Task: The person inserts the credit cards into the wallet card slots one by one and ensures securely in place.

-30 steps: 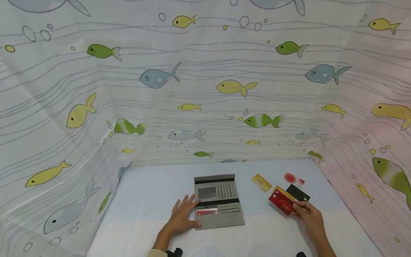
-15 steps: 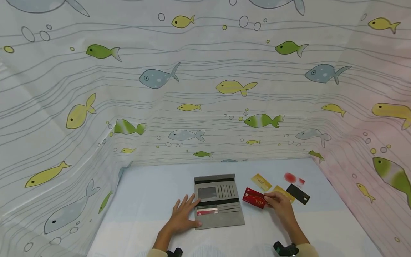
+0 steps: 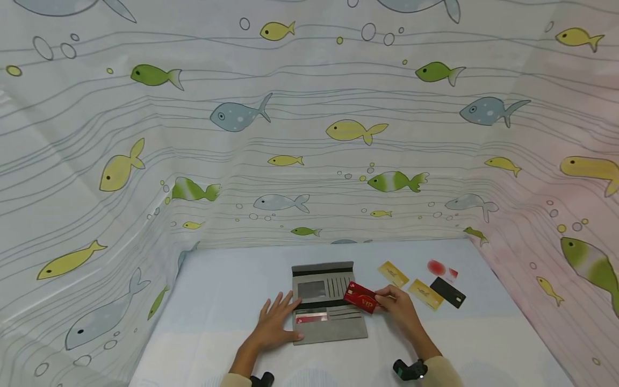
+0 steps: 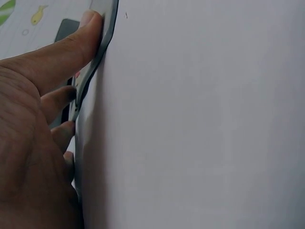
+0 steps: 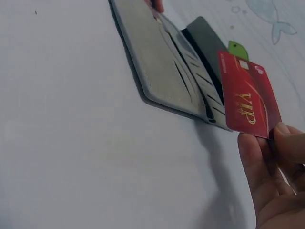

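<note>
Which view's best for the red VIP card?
Right wrist: the red VIP card appears large, chip and lettering clear, one end pinched by the right hand. Head shows it smaller, overlapping the right edge of the wallet. Left wrist shows nothing identifiable as it.

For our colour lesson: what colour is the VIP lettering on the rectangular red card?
The VIP lettering is gold, clearest in the right wrist view.

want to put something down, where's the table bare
Bare: the table left of the left hand, and between right sleeve and black card. Crowded: from the wallet to that card, with the right hand, red VIP card and yellow cards.
</note>
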A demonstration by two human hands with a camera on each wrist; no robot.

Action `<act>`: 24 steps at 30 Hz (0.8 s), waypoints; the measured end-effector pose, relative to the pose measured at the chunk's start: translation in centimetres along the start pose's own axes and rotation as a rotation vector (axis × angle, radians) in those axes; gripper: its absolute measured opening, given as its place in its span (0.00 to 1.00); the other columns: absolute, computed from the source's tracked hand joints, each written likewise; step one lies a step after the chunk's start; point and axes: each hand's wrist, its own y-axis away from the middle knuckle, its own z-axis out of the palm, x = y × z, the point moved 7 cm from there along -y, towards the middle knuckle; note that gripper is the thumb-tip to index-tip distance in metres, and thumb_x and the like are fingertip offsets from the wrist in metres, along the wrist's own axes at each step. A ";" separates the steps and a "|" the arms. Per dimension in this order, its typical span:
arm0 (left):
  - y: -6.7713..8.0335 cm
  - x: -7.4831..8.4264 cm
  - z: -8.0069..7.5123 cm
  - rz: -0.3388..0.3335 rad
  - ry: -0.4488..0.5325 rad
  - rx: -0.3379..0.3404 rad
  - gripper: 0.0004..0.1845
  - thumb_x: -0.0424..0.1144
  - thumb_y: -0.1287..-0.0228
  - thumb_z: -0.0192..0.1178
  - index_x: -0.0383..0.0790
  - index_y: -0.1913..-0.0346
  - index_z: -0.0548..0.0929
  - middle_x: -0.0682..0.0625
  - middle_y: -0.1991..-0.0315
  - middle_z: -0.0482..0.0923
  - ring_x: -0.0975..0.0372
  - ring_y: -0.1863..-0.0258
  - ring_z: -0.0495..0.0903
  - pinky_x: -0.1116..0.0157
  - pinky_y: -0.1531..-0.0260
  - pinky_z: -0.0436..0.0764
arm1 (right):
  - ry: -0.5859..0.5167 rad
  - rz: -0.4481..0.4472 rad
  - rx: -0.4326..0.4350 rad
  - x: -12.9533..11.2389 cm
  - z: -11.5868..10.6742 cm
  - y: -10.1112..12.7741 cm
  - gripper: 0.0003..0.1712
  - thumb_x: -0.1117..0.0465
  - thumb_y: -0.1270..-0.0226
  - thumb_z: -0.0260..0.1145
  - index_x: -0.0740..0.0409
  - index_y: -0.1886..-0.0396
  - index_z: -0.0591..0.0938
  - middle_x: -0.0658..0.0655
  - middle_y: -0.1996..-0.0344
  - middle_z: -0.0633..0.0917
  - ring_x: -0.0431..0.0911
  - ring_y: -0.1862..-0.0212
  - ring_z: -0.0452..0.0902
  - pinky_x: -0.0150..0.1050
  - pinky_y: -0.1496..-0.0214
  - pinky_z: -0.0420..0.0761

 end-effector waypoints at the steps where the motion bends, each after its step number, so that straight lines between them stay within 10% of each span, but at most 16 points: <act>1: 0.0 0.0 0.0 -0.001 0.001 0.000 0.49 0.56 0.49 0.74 0.47 0.25 0.66 0.41 0.20 0.52 0.39 0.21 0.45 0.34 0.27 0.37 | -0.001 -0.002 -0.004 0.0 0.2 -0.1 0.07 0.69 0.32 0.66 0.68 0.58 0.83 0.64 0.55 0.84 0.45 0.61 0.84 0.35 0.61 0.88; 24: 0.0 0.0 0.2 0.012 0.024 0.013 0.49 0.57 0.50 0.74 0.47 0.25 0.66 0.41 0.20 0.52 0.38 0.21 0.45 0.34 0.28 0.36 | 0.067 -0.023 -0.038 0.3 3.7 -1.6 0.04 0.67 0.31 0.65 0.65 0.60 0.81 0.64 0.56 0.84 0.46 0.63 0.84 0.36 0.64 0.89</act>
